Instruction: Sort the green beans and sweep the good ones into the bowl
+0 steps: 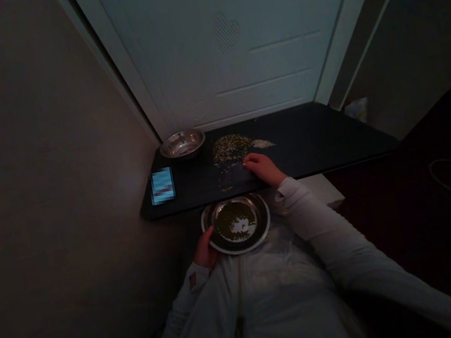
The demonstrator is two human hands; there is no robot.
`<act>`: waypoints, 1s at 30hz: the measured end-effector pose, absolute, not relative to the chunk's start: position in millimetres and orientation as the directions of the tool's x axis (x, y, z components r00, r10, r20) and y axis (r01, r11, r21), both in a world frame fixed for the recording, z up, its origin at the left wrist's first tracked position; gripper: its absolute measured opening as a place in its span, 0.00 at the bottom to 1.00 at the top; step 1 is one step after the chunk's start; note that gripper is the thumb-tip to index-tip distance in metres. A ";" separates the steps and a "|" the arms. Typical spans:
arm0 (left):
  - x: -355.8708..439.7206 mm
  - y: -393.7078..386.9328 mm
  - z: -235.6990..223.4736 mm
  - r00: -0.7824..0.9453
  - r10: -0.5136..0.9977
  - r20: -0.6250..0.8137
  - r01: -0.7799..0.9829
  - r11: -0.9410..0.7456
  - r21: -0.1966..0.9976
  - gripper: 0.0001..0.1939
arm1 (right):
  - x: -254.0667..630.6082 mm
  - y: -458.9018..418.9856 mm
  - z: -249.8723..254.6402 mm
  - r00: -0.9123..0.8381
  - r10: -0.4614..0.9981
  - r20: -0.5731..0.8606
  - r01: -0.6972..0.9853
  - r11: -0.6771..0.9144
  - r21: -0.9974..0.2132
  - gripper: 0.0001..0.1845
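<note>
My left hand [205, 249] grips the left rim of a round metal bowl [263, 217], held just below the near edge of the dark table. Green beans or grains [226, 222] lie in the bowl around a bare shiny patch. Over the table, my right hand [265, 168] has its fingertips pinched together; anything between them is too small to name. Just beyond those fingers sits a pile of mixed green and pale grains [231, 147], with a small whitish heap [263, 143] at its right. Scattered grains lie to the left of my right hand.
A second metal bowl [183, 143] stands at the table's back left. Closer to me on that side lies a blurred blue object [162, 186]. The dark table [311, 137] meets a white door [263, 30]. A white box-like thing [324, 190] shows below the table at right.
</note>
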State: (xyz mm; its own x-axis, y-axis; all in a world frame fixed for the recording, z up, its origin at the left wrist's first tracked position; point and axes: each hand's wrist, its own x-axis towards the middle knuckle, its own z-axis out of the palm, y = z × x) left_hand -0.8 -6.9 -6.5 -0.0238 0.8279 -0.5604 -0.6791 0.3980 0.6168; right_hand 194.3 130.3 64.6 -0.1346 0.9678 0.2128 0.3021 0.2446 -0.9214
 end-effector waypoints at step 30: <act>-3.2 -6.5 -11.1 -0.025 0.861 -0.507 -0.673 0.361 0.646 0.09 | 190.5 132.2 59.1 -0.271 0.931 0.246 0.318 0.328 -0.890 0.10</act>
State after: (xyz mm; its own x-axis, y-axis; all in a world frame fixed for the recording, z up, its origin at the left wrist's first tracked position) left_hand -3.2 -6.5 -11.1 -0.0252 0.8614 -0.5073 -0.6725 0.3608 0.6461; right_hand 190.5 132.2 59.1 -0.2705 0.9307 0.2461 0.3175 0.3276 -0.8899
